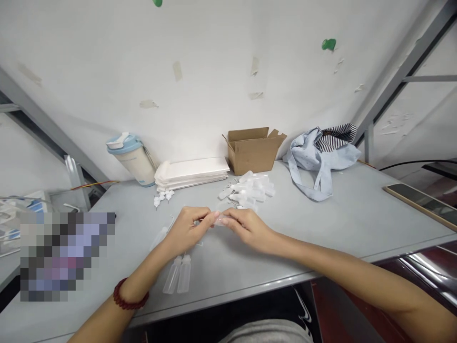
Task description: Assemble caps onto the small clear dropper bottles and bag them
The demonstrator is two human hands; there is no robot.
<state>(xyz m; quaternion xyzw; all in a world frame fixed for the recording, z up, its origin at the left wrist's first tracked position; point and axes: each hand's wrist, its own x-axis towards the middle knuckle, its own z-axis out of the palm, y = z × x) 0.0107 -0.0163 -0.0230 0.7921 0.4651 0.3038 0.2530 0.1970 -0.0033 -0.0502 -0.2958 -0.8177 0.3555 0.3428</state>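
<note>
My left hand (pixel 189 228) and my right hand (pixel 250 228) meet over the middle of the table, fingertips pinched together. Between them is a small translucent plastic bottle (pixel 220 220), mostly covered by the fingers. Below my left wrist, two translucent squeeze bottles (pixel 183 274) lie side by side, and another bottle (pixel 159 237) is partly hidden behind that hand. Beyond my right hand is a loose pile of similar bottles (pixel 252 188). A small cluster of white caps (pixel 163 196) with thin pins sits beyond my left hand.
Along the wall stand a tumbler (pixel 132 159) with a blue lid, a stack of white envelopes (pixel 193 172), an open cardboard box (pixel 253 155) and a light blue cloth bag (pixel 321 162). A phone (pixel 424 202) lies at the right. A blurred-out patch (pixel 67 257) covers the left side.
</note>
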